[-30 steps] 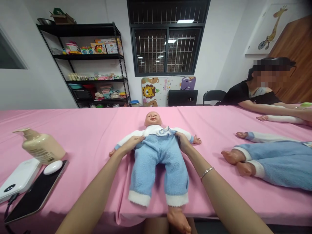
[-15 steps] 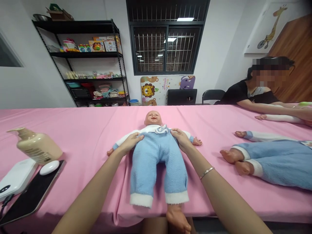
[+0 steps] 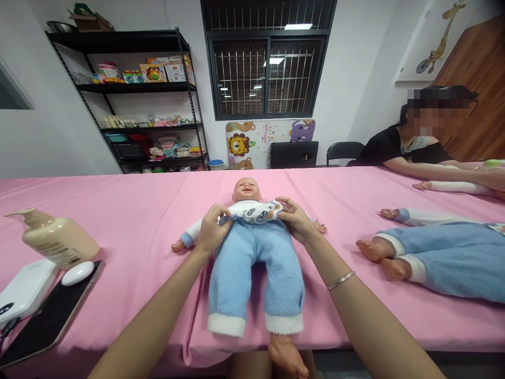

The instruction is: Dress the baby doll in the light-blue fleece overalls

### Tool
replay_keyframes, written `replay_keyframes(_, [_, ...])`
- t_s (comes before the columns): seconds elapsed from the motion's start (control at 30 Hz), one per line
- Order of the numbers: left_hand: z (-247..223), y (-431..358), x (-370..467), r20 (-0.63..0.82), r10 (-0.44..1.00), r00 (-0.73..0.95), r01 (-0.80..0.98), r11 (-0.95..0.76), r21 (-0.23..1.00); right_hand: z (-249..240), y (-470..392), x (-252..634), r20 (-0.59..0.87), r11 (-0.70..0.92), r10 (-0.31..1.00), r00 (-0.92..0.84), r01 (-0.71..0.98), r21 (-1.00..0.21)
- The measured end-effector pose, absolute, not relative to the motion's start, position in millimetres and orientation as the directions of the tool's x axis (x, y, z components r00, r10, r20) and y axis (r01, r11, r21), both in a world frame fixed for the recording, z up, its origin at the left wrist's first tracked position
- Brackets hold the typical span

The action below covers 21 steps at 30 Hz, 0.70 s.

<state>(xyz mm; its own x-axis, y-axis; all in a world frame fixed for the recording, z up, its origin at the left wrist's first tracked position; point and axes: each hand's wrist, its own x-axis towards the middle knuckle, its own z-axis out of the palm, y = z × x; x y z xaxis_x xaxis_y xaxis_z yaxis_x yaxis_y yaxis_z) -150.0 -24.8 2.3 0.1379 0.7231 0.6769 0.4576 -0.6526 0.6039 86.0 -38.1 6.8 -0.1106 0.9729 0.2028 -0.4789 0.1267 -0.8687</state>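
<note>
A baby doll (image 3: 246, 190) lies on its back on the pink-covered table, feet toward me. It wears a white top with blue cuffs and fluffy blue pants (image 3: 256, 263) with white hems. One bare foot (image 3: 287, 358) sticks out past the table edge; the other foot is hidden. At the doll's waist, my left hand (image 3: 215, 223) pinches the hem of the top on the left side. My right hand (image 3: 295, 218) grips the same hem on the right. Between my hands the printed front of the top (image 3: 258, 211) is bunched above the pants.
To the left are a pump bottle (image 3: 59, 239), a white power bank (image 3: 27, 289), a phone (image 3: 51, 316) and a white oval case (image 3: 78, 273). Another doll in blue pants (image 3: 453, 260) lies at right. A person (image 3: 398, 142) leans over the table beyond it, near a further doll's arm (image 3: 453, 188).
My hands have shifted from the sides of the pants' waistband to the top's hem. The printed front, folded up before, is now drawn down and spread over the waist.
</note>
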Motion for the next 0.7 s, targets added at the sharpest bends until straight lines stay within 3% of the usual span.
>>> replay_keyframes(0.1, [2, -27, -149, 0.696, 0.699, 0.162, 0.496, -0.668, 0.556, 9, -40, 89, 0.198, 0.09, 0.963, -0.183, -0.473, -0.876])
replay_keyframes(0.23, [6, -30, -150, 0.535, 0.797, 0.28, 0.482, -0.598, 0.64, 7, -39, 89, 0.202, 0.096, 0.961, -0.191, -0.456, -0.885])
replay_keyframes(0.3, [8, -31, -151, 0.495, 0.801, 0.337, 0.512, -0.597, 0.617, 6, -38, 87, 0.193, 0.119, 0.972, -0.132, -0.431, -0.894])
replay_keyframes(0.47, [11, -31, -156, 0.727, 0.667, 0.162, 0.703, -0.595, 0.389, 5, -37, 81, 0.237, 0.211, 0.971, -0.017, -0.4, -0.892])
replay_keyframes(0.53, [12, -28, -160, 0.754, 0.639, 0.15, 0.727, -0.589, 0.354, 6, -37, 80, 0.254, 0.227, 0.967, -0.01, -0.411, -0.883])
replay_keyframes(0.7, [12, -25, -163, 0.582, 0.781, 0.227, 0.593, -0.585, 0.553, 4, -38, 81, 0.248, 0.204, 0.967, -0.055, -0.415, -0.887])
